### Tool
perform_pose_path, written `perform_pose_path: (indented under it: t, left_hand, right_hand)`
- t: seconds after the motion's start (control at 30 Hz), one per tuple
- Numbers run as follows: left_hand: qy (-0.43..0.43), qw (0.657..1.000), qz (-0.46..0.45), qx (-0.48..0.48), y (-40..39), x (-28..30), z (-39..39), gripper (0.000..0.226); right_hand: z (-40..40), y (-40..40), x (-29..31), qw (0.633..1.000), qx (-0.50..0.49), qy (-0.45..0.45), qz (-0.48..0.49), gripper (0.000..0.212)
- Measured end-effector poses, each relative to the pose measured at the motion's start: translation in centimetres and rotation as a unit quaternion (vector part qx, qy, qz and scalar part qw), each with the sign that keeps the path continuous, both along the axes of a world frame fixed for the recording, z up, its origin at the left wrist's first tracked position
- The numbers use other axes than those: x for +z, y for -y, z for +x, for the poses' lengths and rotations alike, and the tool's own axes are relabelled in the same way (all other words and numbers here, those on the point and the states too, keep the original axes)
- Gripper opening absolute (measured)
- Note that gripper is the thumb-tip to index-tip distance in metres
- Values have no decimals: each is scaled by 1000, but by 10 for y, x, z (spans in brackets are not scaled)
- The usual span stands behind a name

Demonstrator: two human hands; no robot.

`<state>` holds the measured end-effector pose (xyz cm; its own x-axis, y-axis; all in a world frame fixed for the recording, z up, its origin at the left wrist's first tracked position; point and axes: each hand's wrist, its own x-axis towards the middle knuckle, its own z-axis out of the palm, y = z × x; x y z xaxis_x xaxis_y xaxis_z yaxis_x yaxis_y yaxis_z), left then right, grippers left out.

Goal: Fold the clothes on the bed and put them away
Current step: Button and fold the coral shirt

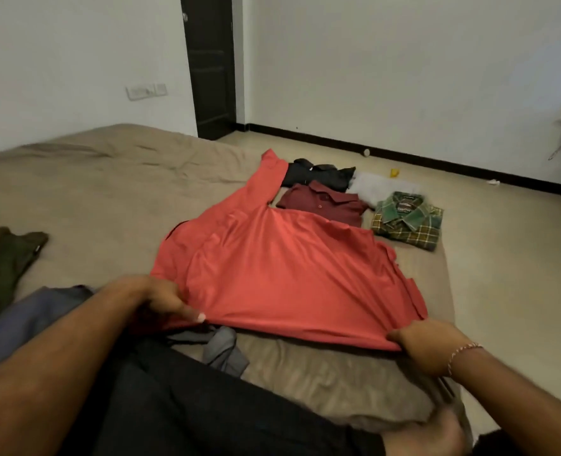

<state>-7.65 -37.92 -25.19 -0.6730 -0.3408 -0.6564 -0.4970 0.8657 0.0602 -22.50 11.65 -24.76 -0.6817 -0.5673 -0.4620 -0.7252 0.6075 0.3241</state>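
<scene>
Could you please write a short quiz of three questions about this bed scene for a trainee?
1. True or false: both hands grip the hem of the red shirt.
2. Which folded shirt lies nearest the bed's right edge? A) maroon polo B) green plaid shirt C) dark shirt
3. Fill in: the olive garment lies to the ____ of the red shirt.

Key: 1 true: left hand, right hand. 2 B. 3 left.

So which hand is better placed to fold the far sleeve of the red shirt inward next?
Left, probably. The left hand grips the hem of the red shirt on the side where the sleeve stretches away; the right hand pinches the opposite corner.
</scene>
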Motion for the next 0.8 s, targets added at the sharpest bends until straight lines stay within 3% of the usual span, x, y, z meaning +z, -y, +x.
perform_pose_path:
  t: [0.07,0.17,0.27,0.4,0.57,0.7,0.8]
  left_hand:
    - [-40,999,-16,19,-6,10,-8,96]
    - [-231,965,-110,-53,-19,12,-31,57]
    - [-328,936,-90,-86,-38,-3,-55,58]
    - [-324,931,-100,-137,-62,-43,-85,77]
    - [-308,946,-63,-78,-58,-80,-117,75]
    - [-304,947,-99,-13,-26,-106,-116,84]
    - [-303,944,-120,40,7,-116,-119,89]
  right_hand:
    - [2,15,12,999,2,9,-50,65]
    - [1,56,16,967,1,-15,-253,74]
    - [2,121,-1,908,-16,10,-418,69]
    - [4,201,-44,905,-54,16,-421,64]
    - [-8,271,-87,931,-83,-6,-355,61]
    - [-48,244,-115,942,-138,-25,-306,70]
    - [-82,202,-130,926,-184,-80,-318,79]
